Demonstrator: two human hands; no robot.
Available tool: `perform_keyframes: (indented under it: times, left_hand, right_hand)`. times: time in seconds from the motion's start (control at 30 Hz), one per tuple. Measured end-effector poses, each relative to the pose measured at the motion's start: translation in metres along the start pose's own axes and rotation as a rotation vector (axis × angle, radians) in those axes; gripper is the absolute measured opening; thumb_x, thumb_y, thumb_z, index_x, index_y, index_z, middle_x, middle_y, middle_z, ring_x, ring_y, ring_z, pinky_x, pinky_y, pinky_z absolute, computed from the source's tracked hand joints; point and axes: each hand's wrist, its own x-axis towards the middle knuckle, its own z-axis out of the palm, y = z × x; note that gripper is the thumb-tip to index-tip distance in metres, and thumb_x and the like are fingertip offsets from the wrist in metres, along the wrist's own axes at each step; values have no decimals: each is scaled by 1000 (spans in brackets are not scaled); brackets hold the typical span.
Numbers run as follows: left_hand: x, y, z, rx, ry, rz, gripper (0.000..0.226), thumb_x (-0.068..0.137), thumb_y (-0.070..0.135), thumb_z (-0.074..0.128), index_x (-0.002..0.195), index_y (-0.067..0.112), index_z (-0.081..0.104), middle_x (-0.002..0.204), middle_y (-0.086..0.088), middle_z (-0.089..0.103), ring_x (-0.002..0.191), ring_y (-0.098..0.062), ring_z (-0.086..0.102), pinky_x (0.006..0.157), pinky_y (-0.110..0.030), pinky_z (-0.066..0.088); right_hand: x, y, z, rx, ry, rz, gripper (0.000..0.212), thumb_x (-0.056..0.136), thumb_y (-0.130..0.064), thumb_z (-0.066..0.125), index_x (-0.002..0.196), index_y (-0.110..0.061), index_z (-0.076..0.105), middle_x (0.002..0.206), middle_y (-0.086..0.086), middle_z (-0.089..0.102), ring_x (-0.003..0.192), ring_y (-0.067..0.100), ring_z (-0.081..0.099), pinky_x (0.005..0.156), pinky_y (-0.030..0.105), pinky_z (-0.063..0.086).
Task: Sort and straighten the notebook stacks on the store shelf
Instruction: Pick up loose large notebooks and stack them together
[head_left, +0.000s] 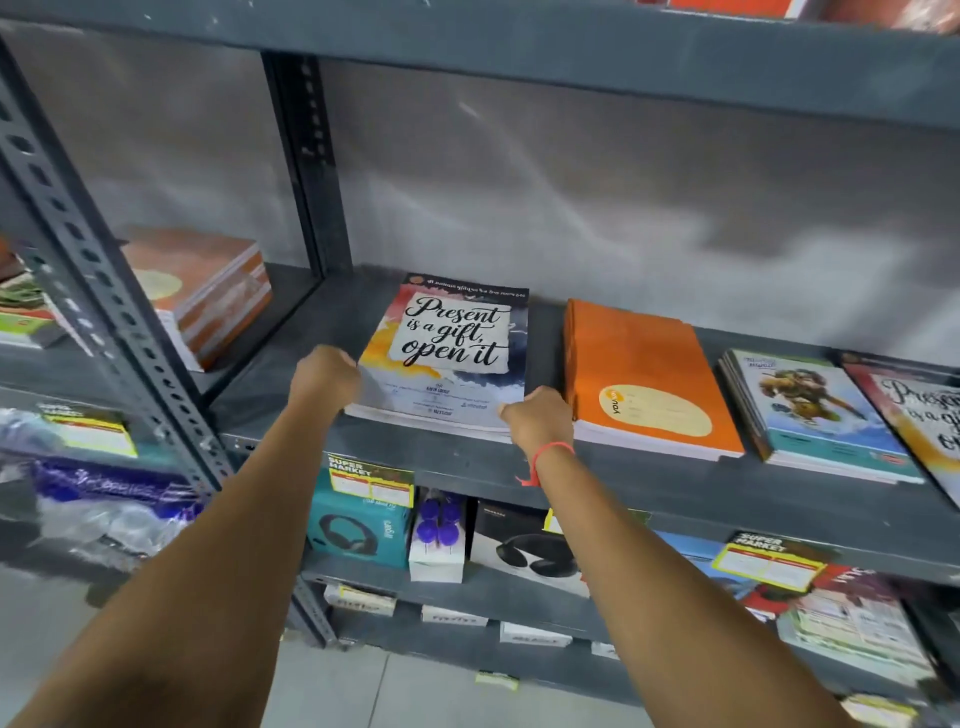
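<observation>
Both my hands are on the "Present" stack (447, 358), which sits on the middle shelf (467, 467) near its front edge, left of the orange stack (644, 379). Left hand (324, 376) is curled against the stack's left side near the front corner; right hand (537, 418) is curled at the front right corner, in the gap beside the orange stack. Fingers of both look clenched around the stack edges, though the fingertips are hidden, so I cannot tell how deep the hold goes.

Risks, as I judge them:
- Stack sits close to the shelf lip. A pull toward me could tip the lower books off onto the boxes below.
- Squeezing from the sides only may shear the pile: top cover shifts, lower ones stay.
- Right knuckles are just beside the orange stack; a sideways nudge would push it askew.
- Cartoon stack (821, 410) further right is already fanned; a knock-on bump could worsen it.

Legible text:
- Top cover: "Present is a gift, open it".
- Same wording, partly cut off, on the cover at far right (919, 415).
- Yellow tags (371, 480) on the lower shelf: "SUPER MARKET".
- Orange cover's oval label: small logo, unreadable.
- Fine print at the cover foot: too small.
</observation>
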Motion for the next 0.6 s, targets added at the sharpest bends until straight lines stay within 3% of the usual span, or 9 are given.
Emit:
perform_keyframes:
  times: [0.1, 0.23, 0.33, 0.43, 0.5, 0.6]
  left_hand:
    - [-4, 0, 5, 62, 8, 3, 27, 89, 2, 39, 63, 1, 49, 69, -13, 50, 79, -33, 48, 69, -34, 38]
    - [-5, 4, 1, 131, -6, -5, 22, 87, 1, 40, 70, -3, 53, 82, -21, 54, 76, -33, 48, 67, -35, 38]
    - [-10, 14, 4, 168, 74, 16, 18, 85, 0, 42, 81, -5, 58, 91, -26, 61, 78, -36, 52, 67, -38, 42]
    - [-23, 45, 17, 132, 203, 118, 22, 84, 2, 44, 95, -6, 61, 106, -29, 62, 95, -45, 58, 78, -45, 49]
    - [-37, 82, 34, 91, 218, 225, 30, 85, 7, 45, 107, -3, 61, 114, -29, 62, 105, -45, 58, 88, -45, 48]
    - [-69, 141, 62, 70, 174, 388, 30, 86, 8, 43, 104, -2, 64, 113, -29, 63, 107, -42, 57, 89, -42, 47]
  right_hand:
    - [2, -1, -6, -143, -22, -22, 34, 81, -17, 61, 111, -3, 54, 108, 14, 63, 98, 33, 61, 72, 33, 47]
    - [-1, -7, -6, -321, 5, -98, 44, 84, -18, 59, 123, -5, 43, 125, 16, 55, 110, 36, 57, 86, 40, 50]
    - [-6, -8, -15, -378, 78, -213, 35, 87, -17, 53, 120, -7, 43, 118, 17, 58, 106, 37, 59, 80, 40, 49]
    - [-9, -2, -45, -450, 210, -354, 25, 91, -23, 47, 110, -6, 48, 109, 17, 64, 99, 39, 61, 72, 38, 46]
    - [-7, 7, -75, -475, 292, -388, 27, 93, -25, 42, 110, -6, 51, 110, 17, 64, 100, 39, 61, 74, 38, 47]
    - [2, 25, -119, -460, 374, -355, 30, 94, -27, 38, 111, -6, 51, 112, 17, 62, 102, 39, 60, 76, 39, 47]
